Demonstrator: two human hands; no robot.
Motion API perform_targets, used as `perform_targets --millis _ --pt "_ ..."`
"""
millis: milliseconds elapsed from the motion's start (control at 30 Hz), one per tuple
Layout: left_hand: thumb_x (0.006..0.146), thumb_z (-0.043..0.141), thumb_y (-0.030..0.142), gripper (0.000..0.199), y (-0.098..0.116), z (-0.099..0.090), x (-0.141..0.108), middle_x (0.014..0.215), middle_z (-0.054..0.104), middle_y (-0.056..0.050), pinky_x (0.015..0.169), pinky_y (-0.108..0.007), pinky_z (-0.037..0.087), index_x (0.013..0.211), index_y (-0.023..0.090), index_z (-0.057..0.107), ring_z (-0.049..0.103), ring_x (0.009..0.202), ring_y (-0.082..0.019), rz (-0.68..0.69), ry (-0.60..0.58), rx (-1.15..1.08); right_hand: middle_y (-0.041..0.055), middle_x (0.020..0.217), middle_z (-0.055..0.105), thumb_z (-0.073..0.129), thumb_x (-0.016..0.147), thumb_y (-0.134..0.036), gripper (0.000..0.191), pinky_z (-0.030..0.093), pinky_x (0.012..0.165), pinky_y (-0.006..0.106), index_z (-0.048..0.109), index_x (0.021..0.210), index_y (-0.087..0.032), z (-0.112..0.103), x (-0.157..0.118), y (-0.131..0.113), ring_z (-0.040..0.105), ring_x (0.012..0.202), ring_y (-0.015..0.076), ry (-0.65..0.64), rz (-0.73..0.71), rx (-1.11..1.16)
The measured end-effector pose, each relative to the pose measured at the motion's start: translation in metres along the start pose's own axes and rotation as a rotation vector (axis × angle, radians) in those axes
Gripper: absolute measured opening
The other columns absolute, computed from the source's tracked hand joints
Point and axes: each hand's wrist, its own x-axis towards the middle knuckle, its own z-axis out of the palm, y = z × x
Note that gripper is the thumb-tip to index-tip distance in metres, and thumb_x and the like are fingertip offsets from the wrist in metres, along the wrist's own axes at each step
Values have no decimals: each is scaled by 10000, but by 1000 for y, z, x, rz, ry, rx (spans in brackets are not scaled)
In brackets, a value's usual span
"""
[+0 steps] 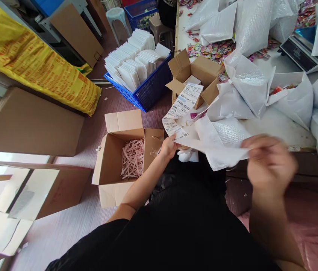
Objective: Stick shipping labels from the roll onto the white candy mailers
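Note:
My left hand (168, 147) is closed at the lower end of a strip of printed shipping labels (185, 99), which trails up into a small open carton (205, 71). My right hand (271, 163), smeared by motion, pinches the right end of a smooth white sheet (208, 146) that stretches between both hands. Whether this sheet belongs to the label strip or to the bag is hard to tell. Just behind it, at the table edge, lies a white bubble mailer (229, 130). More filled white mailers (249, 81) crowd close behind.
An open carton with pink paper shreds (133, 160) stands on the floor at left. Beyond it is a blue basket (147, 90) of stacked white mailers. A scale (300, 52) and scattered small packets (212, 51) are on the table (283, 128). Yellow sacks (40, 56) and large cartons (32, 124) line the left.

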Motion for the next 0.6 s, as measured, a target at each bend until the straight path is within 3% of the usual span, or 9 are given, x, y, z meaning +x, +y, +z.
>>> perform_targets --millis 67,100,167,267,367,433,500,600 --pt "985 417 263 362 5 -8 8 1057 758 -139 874 -418 594 1261 123 605 709 1059 -275 12 76 -52 25 809 532 619 898 -407 198 464 761 344 548 868 -225 -10 24 27 539 766 178 212 -10 -16" --pt "979 436 261 358 6 -11 9 1050 762 -136 871 -413 597 1260 125 612 715 1042 -275 16 90 -50 32 819 534 652 866 -435 244 464 764 354 546 880 -215 -10 32 46 534 762 182 217 52 -121" --pt "962 479 251 364 7 -16 7 1036 767 -140 881 -409 597 1265 106 620 728 1003 -274 -8 82 -28 84 853 582 661 833 -500 344 472 790 415 577 923 -179 -2 36 85 556 807 233 0 220 -453" --pt "960 500 257 403 2 -22 -2 1017 768 -169 943 -425 573 1285 50 616 732 1002 -282 -54 -42 -9 225 1261 585 521 923 -492 493 380 997 567 577 1248 -126 18 14 122 513 1182 370 -281 160 -890" --pt "976 491 286 412 -3 -23 -9 993 766 -195 977 -446 553 1258 25 639 728 1023 -299 -66 -139 16 177 1534 412 427 966 -507 590 186 1151 611 450 1454 -177 24 -16 126 321 1426 369 -537 -18 -1028" --pt "973 509 296 396 -5 -22 -11 986 770 -182 991 -448 543 1243 47 657 726 1034 -299 -75 -146 42 160 1572 370 400 955 -583 675 124 1177 616 395 1496 -179 14 -25 125 278 1464 356 -650 -13 -1035" --pt "950 563 300 382 -8 -21 -10 995 773 -169 1014 -444 527 1232 66 670 720 1055 -299 -78 -143 59 199 1583 331 407 917 -673 807 125 1168 637 347 1516 -135 -6 -20 130 262 1468 379 -577 123 -1084" --pt "893 660 310 369 -11 -18 -6 1020 769 -170 1046 -446 503 1173 73 702 702 1098 -312 -73 -134 80 317 1481 402 510 802 -770 998 233 1106 654 372 1464 -36 -37 -4 148 357 1385 454 -281 528 -1181"
